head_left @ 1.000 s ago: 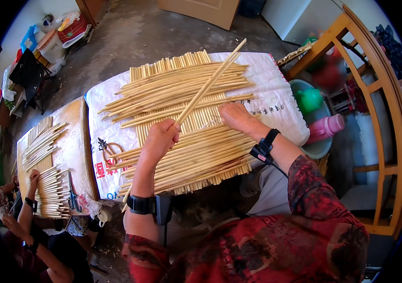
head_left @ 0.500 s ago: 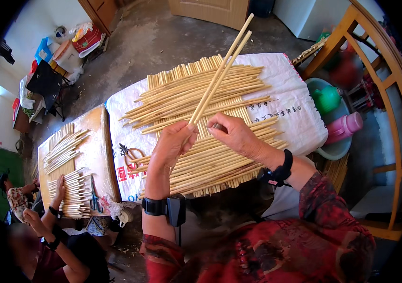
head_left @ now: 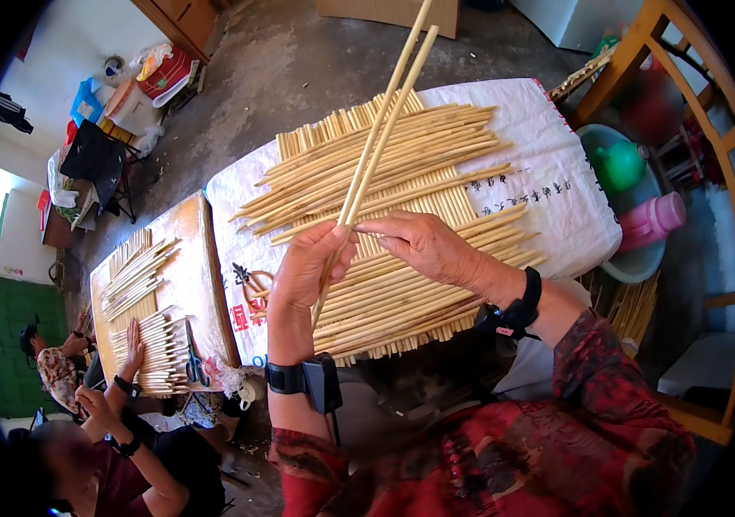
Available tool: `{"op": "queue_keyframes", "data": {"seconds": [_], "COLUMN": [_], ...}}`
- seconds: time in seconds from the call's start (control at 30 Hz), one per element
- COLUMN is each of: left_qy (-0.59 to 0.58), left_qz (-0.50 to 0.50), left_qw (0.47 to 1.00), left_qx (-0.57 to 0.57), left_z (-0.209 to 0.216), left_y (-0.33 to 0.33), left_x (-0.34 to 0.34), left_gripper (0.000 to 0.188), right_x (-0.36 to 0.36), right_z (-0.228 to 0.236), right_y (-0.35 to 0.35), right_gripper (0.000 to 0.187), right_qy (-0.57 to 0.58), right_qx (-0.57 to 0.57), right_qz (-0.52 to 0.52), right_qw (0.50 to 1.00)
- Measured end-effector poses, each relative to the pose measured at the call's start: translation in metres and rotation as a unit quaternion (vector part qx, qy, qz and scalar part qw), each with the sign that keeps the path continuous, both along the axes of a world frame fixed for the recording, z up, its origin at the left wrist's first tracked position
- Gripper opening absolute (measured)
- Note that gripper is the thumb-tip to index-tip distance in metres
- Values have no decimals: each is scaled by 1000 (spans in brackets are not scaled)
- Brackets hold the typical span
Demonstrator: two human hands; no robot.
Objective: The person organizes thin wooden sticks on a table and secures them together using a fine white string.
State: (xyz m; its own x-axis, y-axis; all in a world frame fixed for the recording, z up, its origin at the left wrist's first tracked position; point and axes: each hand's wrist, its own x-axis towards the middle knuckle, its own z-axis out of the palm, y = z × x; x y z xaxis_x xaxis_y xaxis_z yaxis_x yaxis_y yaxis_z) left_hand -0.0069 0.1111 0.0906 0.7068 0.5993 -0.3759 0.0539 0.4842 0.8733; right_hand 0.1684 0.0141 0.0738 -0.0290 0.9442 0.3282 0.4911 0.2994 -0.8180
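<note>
Two long pale peeled stalks (head_left: pixel 382 129) rise slanting from my left hand (head_left: pixel 300 271), which is closed round them. They cross above the table, their lower end showing below my fist. My right hand (head_left: pixel 436 250) meets the left thumb, its thumb and forefinger pinched together by the stalks. What that pinch holds, if anything, is too small to make out. Beneath both hands a mat of stalks (head_left: pixel 419 302) lies in crossing rows on a white printed sheet (head_left: pixel 548 185). A pair of scissors (head_left: pixel 255 284) lies partly hidden beside my left wrist.
At the left, a co-worker's hand (head_left: pixel 132 349) rests on another stalk mat (head_left: pixel 139 293) on a second table (head_left: pixel 191 250), near blue-handled scissors (head_left: pixel 194 366). A basin (head_left: pixel 635 267) with a green and a pink plastic container stands right, below a wooden frame (head_left: pixel 725 215).
My right hand has moved left, its fingers now meeting the left thumb. The stalks stand a little steeper in my left hand. The whole view has shifted slightly.
</note>
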Motion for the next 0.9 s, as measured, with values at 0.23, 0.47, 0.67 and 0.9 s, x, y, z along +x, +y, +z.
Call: {"op": "queue_keyframes", "data": {"seconds": [0.23, 0.47, 0.67, 0.9], "left_qy": [-18, -17, 1, -5], "left_qz": [-10, -14, -5, -9], "left_qw": [1000, 1000, 1000, 1000], "left_qx": [-5, 13, 28, 20], "left_z": [-2, -2, -2, 0], "left_y": [2, 0, -2, -2], "left_x": [-2, -5, -5, -8], "left_gripper": [23, 24, 24, 23], "right_x": [4, 3, 2, 1], "right_z": [0, -2, -4, 1], "right_y": [0, 1, 1, 1], "right_gripper": [32, 35, 35, 35], "right_qy": [7, 38, 64, 106], "right_qx": [-33, -58, -101, -133], "right_qz": [33, 49, 43, 56], "right_qw": [999, 996, 992, 984]}}
